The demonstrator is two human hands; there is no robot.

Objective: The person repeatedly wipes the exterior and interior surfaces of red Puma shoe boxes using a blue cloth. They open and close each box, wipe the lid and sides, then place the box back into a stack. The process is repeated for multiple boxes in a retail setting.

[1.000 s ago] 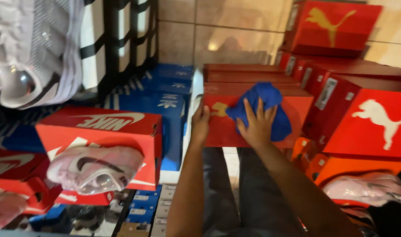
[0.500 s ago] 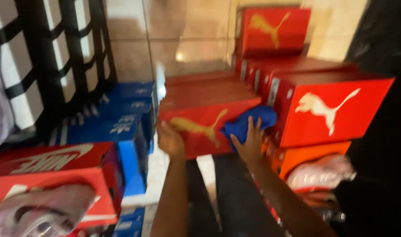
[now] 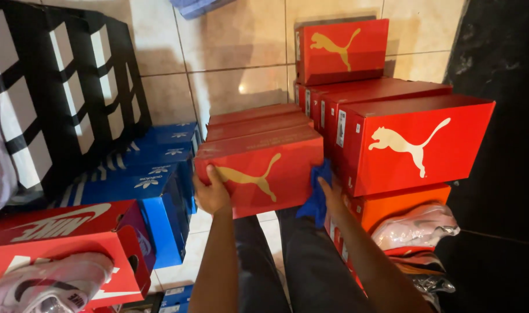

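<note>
Red shoebox (image 3: pixel 258 168) with a gold leaping-cat mark sits clamped between both hands in the head view, held at chest level over the person's lap. Left hand (image 3: pixel 211 194) wraps the box's left lower corner, thumb on the front face. Right hand (image 3: pixel 334 194) presses the right end with a blue cloth (image 3: pixel 317 194) pinched between palm and box. Just right of that grip stands a stack of red shoeboxes (image 3: pixel 409 139); left of the other grip, blue shoeboxes (image 3: pixel 154 179). By my reading the box is mid-handling, being wiped or lifted; the next move calls for a firm two-handed hold while the cloth shifts.
</note>
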